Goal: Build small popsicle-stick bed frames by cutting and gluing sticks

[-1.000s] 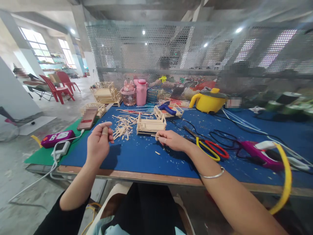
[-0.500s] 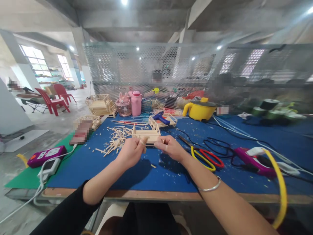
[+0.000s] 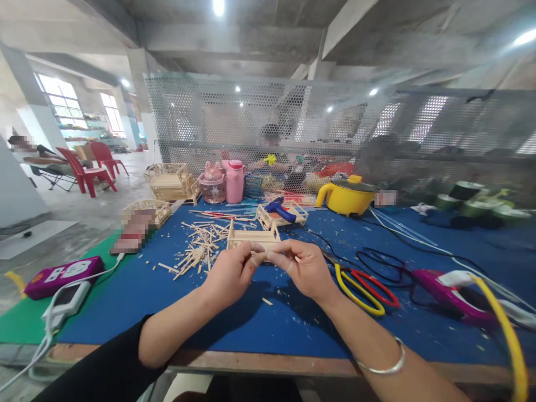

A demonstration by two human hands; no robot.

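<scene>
My left hand and my right hand meet fingertip to fingertip above the blue mat. Both are pinched closed, and whatever lies between the fingers is too small or hidden to name. Right behind them stands a small frame of wooden sticks, its lower front covered by my fingers. A heap of loose wooden sticks is spread to the left of it. Farther back, a blue glue gun rests on another stick frame. Scissors with yellow and red handles lie to the right of my right hand.
A yellow electric pot, a pink bottle and stacked stick frames stand along the back, before a perforated metal screen. Purple power strips lie at both sides, with cables across the mat. People sit beyond.
My hands have come together from slightly apart, so the fingertips now touch. The view has shifted a little, and the items on the table appear to have stayed in place.
</scene>
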